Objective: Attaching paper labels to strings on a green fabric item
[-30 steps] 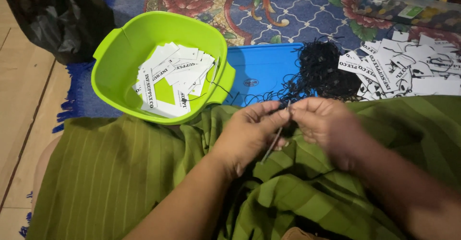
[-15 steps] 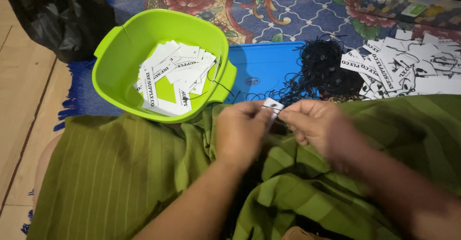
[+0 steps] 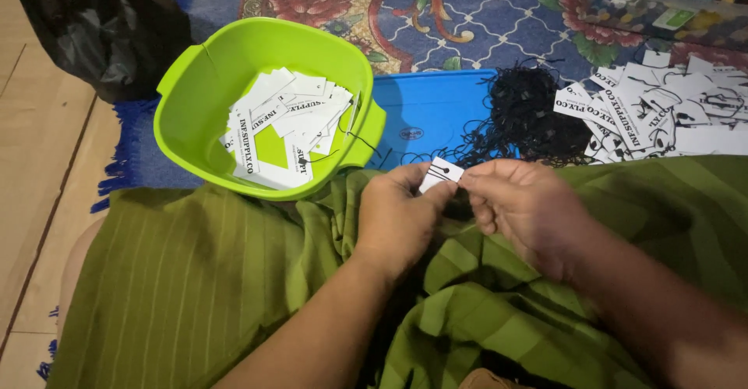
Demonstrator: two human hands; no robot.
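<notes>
Fingers of my left hand (image 3: 401,214) and right hand (image 3: 522,206) pinch one small white tag (image 3: 440,174) between them, above green cloth (image 3: 195,280).

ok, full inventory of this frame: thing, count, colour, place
basin: one, lime green, upper left, on the rug
tags in basin: a pile, white, inside the basin
lid: one, blue, flat, right of the basin
strings: a tangle, black, on the lid's right end
loose tags: a pile, white, upper right
bag: one, black, top left
rug: one, blue floral, under it all
cloth: green striped, over the lap
held tag: one, white, between both hands
left hand: pinching the tag
right hand: pinching the tag
</notes>
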